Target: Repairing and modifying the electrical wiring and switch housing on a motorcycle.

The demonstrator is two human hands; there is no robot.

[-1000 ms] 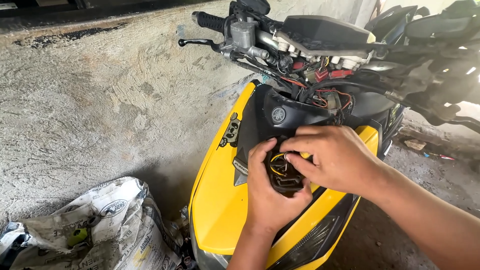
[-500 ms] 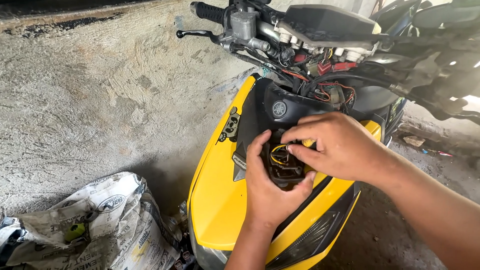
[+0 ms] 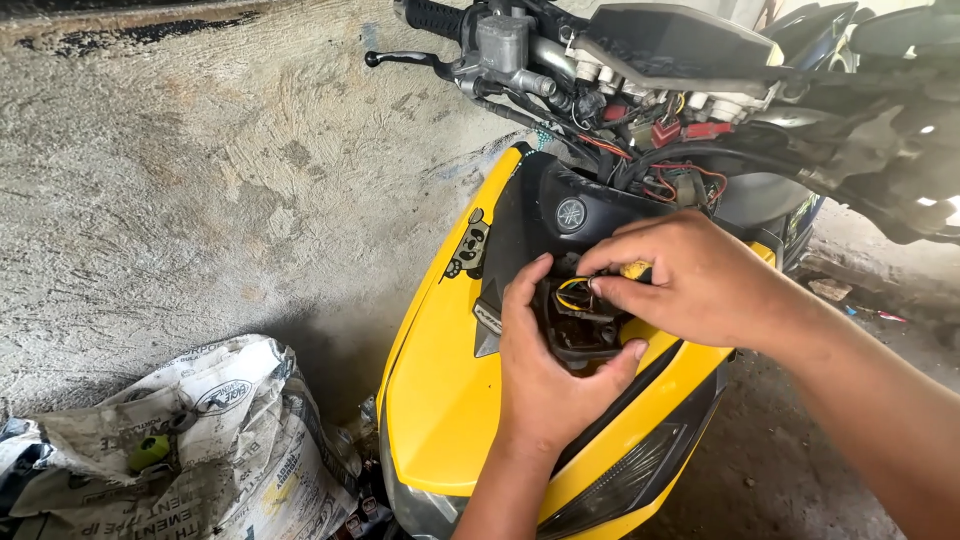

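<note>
The left hand (image 3: 545, 385) cups a dark socket (image 3: 580, 325) in the yellow scooter front panel (image 3: 450, 400). The right hand (image 3: 700, 280) pinches its yellow wires (image 3: 572, 288). A crumpled sack (image 3: 200, 440) lies beside the scooter.

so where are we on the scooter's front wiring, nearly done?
Not near done. Already off: the handlebar cover, so the loose wires under the handlebar lie bare. In hand: the left hand cups a dark connector housing at the yellow front panel; the right hand pinches its yellow wires. Left: wiring remains exposed, covers unfitted.
</note>
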